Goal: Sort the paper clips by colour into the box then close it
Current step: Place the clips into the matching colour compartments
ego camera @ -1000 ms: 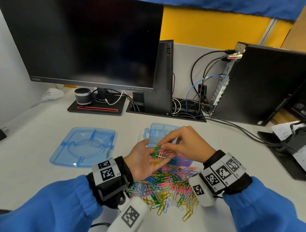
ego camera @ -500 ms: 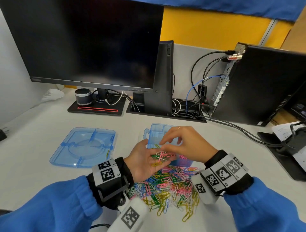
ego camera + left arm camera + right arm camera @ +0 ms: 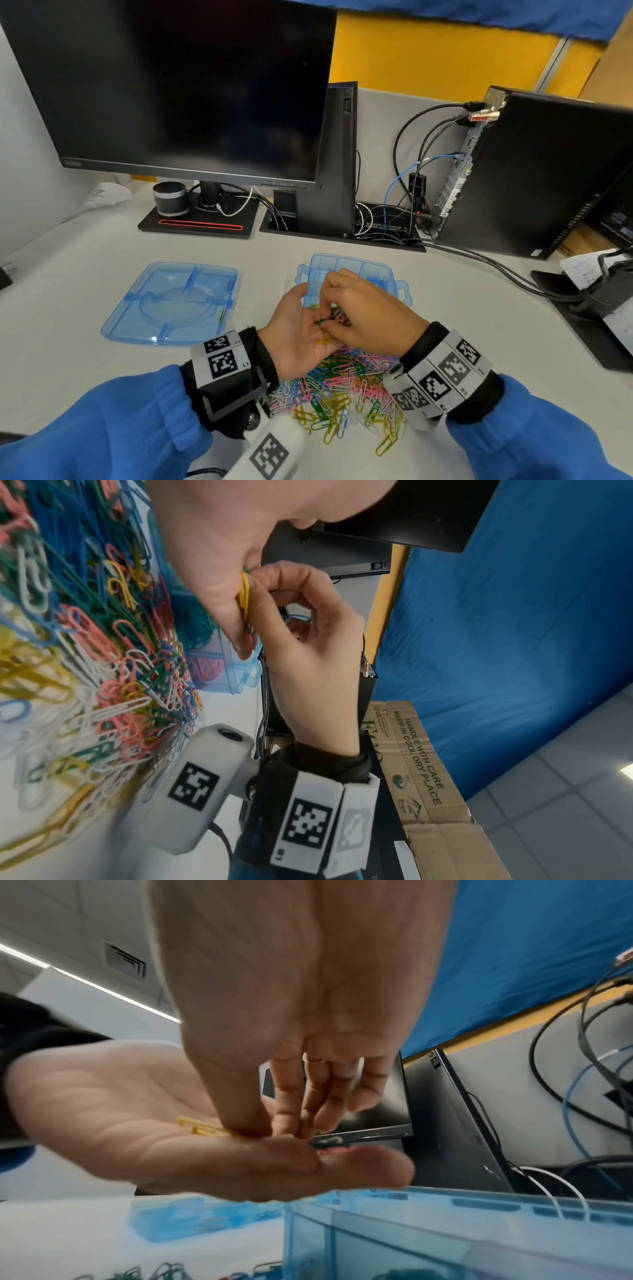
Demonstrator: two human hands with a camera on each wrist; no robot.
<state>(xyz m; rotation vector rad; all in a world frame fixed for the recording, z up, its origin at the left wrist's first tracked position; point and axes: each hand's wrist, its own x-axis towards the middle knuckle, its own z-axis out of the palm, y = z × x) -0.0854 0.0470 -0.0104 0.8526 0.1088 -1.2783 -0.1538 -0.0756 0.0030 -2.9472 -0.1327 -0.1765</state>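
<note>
My left hand [image 3: 303, 320] lies palm up over the near edge of the blue compartment box [image 3: 356, 269], carrying a few paper clips: a yellow clip [image 3: 323, 340], a green clip [image 3: 321, 322] and pink ones. My right hand [image 3: 327, 317] reaches down into that palm, thumb and fingertips pinched together on the clips. In the right wrist view the thumb sits on the end of the yellow clip [image 3: 202, 1127], with the green clip [image 3: 325, 1144] just past the fingertips [image 3: 291, 1130]. The left wrist view shows the yellow clip [image 3: 245, 596] pressed against the palm.
A large mixed pile of coloured clips [image 3: 342, 390] lies on the desk below both wrists. The box's blue lid [image 3: 171, 301] lies upside down to the left. A monitor [image 3: 191, 85], a computer tower [image 3: 548, 171] and cables [image 3: 496, 270] stand behind.
A second ago my right fingers held a green clip up above the left palm. They have since come down into the palm and now pinch among the clips there.
</note>
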